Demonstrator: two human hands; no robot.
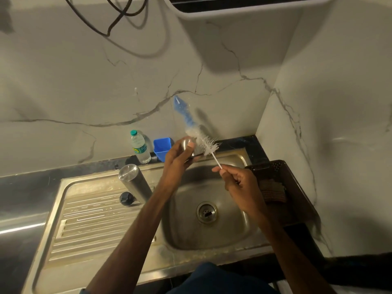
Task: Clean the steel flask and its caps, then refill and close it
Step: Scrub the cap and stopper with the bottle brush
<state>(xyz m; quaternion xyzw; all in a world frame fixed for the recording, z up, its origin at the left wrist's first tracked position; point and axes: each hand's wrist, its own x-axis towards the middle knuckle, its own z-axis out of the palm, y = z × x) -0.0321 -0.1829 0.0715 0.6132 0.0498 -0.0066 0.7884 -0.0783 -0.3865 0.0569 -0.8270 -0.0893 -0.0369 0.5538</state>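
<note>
We are looking down at a steel sink [233, 236] set into a dark counter against a marbled wall.

Above the sink's far edge, our left hand [178, 160] is gripping the steel cap [185, 143], fingers and thumb curled round it. Our right hand [239, 183] is hovering over the sink's right half, pinching the thin white handle of a brush [209, 146] between thumb and fingertips. The white bristles are meeting the steel cap's right side. The brush's blue far end is smearing into a blur up toward the wall, so we cannot tell whether any bristles are inside the cap.

The flask [132, 181] is standing on the ribbed draining board just left of the sink, a flat steel end facing up. The black cap [126, 198] is lying on the same board, just beside the flask's base and on its side away from the sink.

Behind the sink, on the counter strip by the wall, a clear plastic bottle [140, 148] with a green top is standing next to a blue tub [162, 148]. To the sink's right, a dark basket [277, 172] is sitting on the counter, with brown cloth inside it.
</note>
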